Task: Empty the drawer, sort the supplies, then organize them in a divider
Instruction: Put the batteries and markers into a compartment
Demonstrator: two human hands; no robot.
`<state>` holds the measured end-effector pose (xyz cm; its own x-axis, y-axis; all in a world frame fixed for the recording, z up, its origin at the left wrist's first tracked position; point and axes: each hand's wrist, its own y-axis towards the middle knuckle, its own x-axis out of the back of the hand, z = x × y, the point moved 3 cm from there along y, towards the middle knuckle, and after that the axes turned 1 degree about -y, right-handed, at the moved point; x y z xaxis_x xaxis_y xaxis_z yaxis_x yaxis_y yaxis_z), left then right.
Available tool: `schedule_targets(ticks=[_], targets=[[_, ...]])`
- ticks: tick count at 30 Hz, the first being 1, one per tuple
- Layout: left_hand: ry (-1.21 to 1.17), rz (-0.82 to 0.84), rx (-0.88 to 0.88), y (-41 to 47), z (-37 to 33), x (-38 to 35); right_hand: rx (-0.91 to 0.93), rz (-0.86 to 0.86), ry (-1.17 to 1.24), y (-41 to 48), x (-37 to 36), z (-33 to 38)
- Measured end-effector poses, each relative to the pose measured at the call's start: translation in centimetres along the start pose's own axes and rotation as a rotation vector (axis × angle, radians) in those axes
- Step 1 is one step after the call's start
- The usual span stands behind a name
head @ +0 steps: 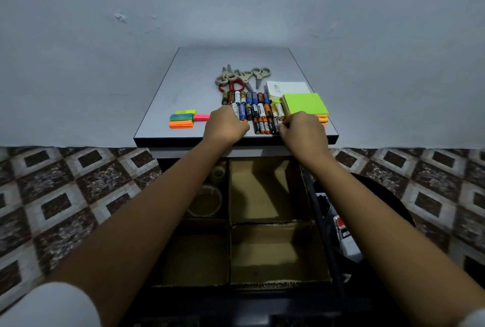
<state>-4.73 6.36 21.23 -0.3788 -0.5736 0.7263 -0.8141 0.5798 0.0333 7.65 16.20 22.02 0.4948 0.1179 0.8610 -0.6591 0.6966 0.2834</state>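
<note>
Nearest me the drawer [313, 196] stands open with a cardboard divider [229, 221] in it, and tape rolls [205, 202] sit in its far-left compartment. Beyond, at the near edge of the tabletop [189, 85], the left hand [225, 127] curls down on the left side of the batteries [258, 111], its grip hidden, while the right hand [301, 129] pinches one at their right side. Sticky flags [182, 119] lie left, green note pads [305, 103] right, and scissors [242, 77] farthest back.
</note>
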Motion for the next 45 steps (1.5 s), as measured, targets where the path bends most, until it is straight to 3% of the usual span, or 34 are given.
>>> schedule_targets(ticks=[7, 27, 36, 41, 45], targets=[[-0.151, 0.008, 0.054, 0.1, 0.3, 0.6, -0.037, -0.011, -0.032, -0.1, -0.7, 0.3], [-0.096, 0.009, 0.05, 0.0, -0.1, 0.3, -0.01, 0.029, -0.243, -1.0, -0.3, 1.2], [-0.324, 0.046, 0.131, -0.4, 0.4, 0.6, -0.029, -0.04, -0.151, -1.5, -0.2, 0.3], [-0.518, 0.106, 0.215, -2.2, 1.1, 0.9, -0.128, -0.068, 0.196, -2.7, 0.4, -0.3], [-0.563, 0.156, 0.25, -4.8, 2.7, 1.1, -0.421, 0.194, 0.79, -5.1, -0.4, -0.5]])
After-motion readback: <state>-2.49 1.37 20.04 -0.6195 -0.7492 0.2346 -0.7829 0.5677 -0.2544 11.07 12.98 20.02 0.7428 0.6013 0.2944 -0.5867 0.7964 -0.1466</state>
